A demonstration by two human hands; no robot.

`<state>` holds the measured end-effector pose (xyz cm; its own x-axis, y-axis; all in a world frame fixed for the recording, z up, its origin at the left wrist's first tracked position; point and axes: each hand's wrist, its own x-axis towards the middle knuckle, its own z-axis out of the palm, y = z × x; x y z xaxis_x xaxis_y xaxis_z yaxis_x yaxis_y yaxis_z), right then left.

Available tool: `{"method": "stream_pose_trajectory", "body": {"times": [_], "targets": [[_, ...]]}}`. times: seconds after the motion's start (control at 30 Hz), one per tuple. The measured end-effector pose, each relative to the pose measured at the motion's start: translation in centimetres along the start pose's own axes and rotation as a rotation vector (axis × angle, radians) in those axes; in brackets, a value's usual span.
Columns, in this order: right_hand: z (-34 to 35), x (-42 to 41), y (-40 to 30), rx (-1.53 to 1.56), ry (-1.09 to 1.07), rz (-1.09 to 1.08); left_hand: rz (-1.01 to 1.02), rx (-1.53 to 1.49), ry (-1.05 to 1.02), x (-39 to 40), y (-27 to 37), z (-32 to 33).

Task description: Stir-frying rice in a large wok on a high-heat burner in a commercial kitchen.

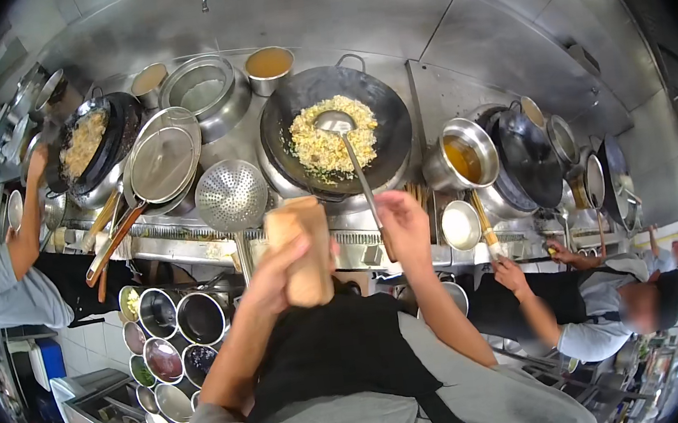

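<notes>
Before me a black wok [386, 104] on the range holds fried rice [312, 130] with bits of egg and green. A steel ladle [360, 169] rests bowl-down in the rice, its handle slanting towards me. My left hand [280, 267] grips a tan, block-shaped thing [302, 240] above the range's front edge; blur hides whether it is wood or folded cloth. My right hand [405, 223] is beside the lower part of the ladle handle, fingers bent. Whether it grips the handle or only touches it is unclear.
Left of the wok lie a perforated skimmer [232, 195] and mesh strainers [163, 162]. A steel pot of oil [463, 155] stands right. Ingredient pots [201, 317] stand below left. Co-workers work on both sides, one at another wok [114, 136], one holding a brush [486, 227].
</notes>
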<state>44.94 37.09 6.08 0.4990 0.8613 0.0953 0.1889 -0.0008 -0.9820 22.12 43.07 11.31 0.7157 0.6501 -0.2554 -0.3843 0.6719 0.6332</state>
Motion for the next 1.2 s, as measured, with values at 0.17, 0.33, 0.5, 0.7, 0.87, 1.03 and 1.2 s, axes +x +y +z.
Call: {"method": "stream_pose_trajectory", "body": {"times": [0.17,0.33,0.5,0.7,0.87,1.03,1.2], "targets": [[-2.4,0.0,12.2,-0.640,-0.045,0.163,0.311,0.260,-1.058,-8.3,10.1,0.4],[-3.4,0.0,10.2,0.258,-0.315,0.757,0.613,0.632,-1.512,-11.7,14.0,0.6],[-9.6,0.9,4.6,-0.380,-0.127,0.272,0.321,0.395,-1.616,-8.4,12.9,5.2],[-8.9,1.1,-6.0,-0.560,0.134,-0.220,0.286,0.312,-1.077,-1.8,6.2,-0.2],[-2.0,2.2,-8.0,-0.524,-0.088,-0.641,-0.121,0.697,-0.788,-2.7,2.8,-0.7],[2.4,8.0,-7.2,-0.151,-0.506,-0.778,0.214,0.305,-1.030,-4.1,2.1,-0.4],[2.4,15.0,-7.8,0.415,0.163,-0.444,0.455,-0.105,-0.459,-7.9,0.2,1.7]]}}
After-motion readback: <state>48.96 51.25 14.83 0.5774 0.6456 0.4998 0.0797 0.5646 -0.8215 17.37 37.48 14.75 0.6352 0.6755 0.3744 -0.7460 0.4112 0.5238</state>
